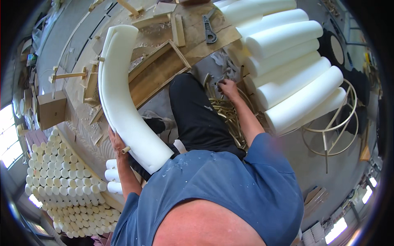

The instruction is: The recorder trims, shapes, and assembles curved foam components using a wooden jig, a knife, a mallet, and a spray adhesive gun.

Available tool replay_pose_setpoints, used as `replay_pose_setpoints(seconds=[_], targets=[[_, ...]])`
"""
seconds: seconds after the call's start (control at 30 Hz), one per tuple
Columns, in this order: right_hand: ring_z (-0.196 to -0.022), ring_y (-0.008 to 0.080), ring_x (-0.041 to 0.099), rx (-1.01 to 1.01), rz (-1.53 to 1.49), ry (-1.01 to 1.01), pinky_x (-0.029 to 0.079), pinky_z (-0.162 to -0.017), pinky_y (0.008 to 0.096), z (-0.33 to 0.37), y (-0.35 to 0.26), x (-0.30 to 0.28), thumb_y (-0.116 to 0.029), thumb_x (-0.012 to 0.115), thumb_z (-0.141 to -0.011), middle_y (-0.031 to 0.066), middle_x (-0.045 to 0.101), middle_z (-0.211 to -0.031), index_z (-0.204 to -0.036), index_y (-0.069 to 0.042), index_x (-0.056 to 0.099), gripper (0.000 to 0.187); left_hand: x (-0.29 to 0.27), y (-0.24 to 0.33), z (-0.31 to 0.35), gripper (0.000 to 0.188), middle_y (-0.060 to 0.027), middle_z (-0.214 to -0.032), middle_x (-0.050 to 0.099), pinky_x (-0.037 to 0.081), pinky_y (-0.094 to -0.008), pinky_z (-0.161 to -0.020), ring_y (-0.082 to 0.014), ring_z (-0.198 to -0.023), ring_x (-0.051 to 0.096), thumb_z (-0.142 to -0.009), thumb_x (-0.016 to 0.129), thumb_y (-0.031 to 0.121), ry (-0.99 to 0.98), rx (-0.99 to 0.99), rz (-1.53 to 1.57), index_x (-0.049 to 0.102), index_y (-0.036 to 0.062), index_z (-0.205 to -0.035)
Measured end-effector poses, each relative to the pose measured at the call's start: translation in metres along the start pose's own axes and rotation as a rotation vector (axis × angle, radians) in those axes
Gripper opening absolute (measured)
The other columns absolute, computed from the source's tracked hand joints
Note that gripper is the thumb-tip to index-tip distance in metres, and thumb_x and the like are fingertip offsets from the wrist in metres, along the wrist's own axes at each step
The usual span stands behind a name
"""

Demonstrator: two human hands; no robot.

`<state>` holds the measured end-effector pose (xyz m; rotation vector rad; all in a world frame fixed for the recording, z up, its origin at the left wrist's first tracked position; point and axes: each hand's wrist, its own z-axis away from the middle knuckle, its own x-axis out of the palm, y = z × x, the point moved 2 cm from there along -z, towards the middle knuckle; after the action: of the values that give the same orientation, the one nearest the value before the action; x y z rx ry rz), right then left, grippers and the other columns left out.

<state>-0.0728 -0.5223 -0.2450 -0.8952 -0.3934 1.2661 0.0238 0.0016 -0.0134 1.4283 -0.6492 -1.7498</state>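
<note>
A long, curved white foam roll lies from the wooden workbench to my waist, with a seam along its left side. Short brass-coloured tube ends stick out of that side at two places. My left hand grips the roll's left side near the lower tube end; its fingertips are partly hidden under the foam. Off to the right, my right hand is closed at the upper edge of a pile of bent brass-coloured metal tubes. A tube end shows at its fingertips.
The workbench carries wooden frame pieces, shavings and a dark grey handled tool. Several straight white foam rolls are stacked on the right, beside a round metal frame. More foam rolls are piled at lower left.
</note>
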Motion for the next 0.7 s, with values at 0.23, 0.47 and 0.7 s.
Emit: replay_pose_setpoints(seconds=[0.23, 0.47, 0.7], targets=[[-0.076, 0.0203, 0.073, -0.026, 0.180, -0.116, 0.058, -0.065, 0.0356, -0.076, -0.024, 0.051, -0.021, 0.070, -0.090, 0.0126, 0.075, -0.089, -0.115, -0.002, 0.073, 0.031, 0.006, 0.011, -0.002, 0.054, -0.0195, -0.143, 0.052, 0.043, -0.0375, -0.109, -0.0284, -0.127, 0.055, -0.110, 0.043, 0.035, 0.011, 0.055, -0.108, 0.041, 0.0005, -0.151], [-0.093, 0.0341, 0.073, -0.693, 0.487, -0.170, 0.057, -0.080, 0.0447, -0.125, -0.020, 0.129, -0.027, 0.069, -0.087, 0.0179, 0.075, -0.091, -0.107, -0.004, 0.075, 0.032, 0.021, 0.024, 0.008, 0.051, -0.0169, -0.145, 0.051, 0.044, -0.0353, -0.109, -0.0250, -0.128, 0.055, -0.110, 0.042, 0.027, 0.037, -0.026, 0.055, 0.038, 0.0004, -0.154], [-0.092, 0.0334, 0.073, -0.679, 0.366, -0.263, 0.057, -0.080, 0.0446, -0.141, -0.032, 0.191, -0.026, 0.069, -0.086, 0.0171, 0.075, -0.092, -0.107, -0.003, 0.075, 0.031, 0.021, 0.032, 0.014, 0.050, -0.0156, -0.146, 0.052, 0.046, -0.0348, -0.108, -0.0233, -0.127, 0.057, -0.110, 0.040, 0.020, 0.059, -0.086, 0.169, 0.035, 0.0015, -0.155]])
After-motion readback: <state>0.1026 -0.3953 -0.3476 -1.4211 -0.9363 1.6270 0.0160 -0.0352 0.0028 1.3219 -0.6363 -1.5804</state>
